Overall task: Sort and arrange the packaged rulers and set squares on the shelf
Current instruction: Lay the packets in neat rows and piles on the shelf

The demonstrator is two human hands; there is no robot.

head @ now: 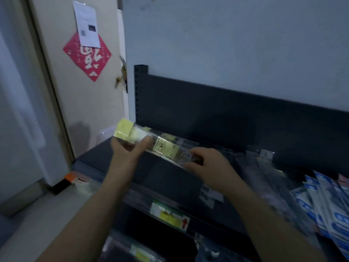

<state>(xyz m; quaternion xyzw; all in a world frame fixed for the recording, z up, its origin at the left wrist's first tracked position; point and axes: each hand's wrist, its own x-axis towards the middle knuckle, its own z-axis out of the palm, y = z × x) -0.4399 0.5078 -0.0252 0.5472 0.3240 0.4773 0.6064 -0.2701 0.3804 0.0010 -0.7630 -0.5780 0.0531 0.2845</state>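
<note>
Grip: left hand (128,150) and right hand (209,163) pinch a packaged ruler (166,148) (yellow-labelled) over the shelf (160,176).

The room is dimly lit. A pale wall (236,35) is seen behind a dark shelf unit (207,106). To the left, a cream door (90,106) is hung with a red diamond-shaped decoration (90,61), partly overlapped by a white printed sheet (86,23). A light floor (37,220) is glimpsed below.

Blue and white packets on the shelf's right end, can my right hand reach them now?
Probably yes, once freed: the right hand grips the clear ruler packet with the left hand, and only flat packets lie between it and the blue and white packets.
</note>
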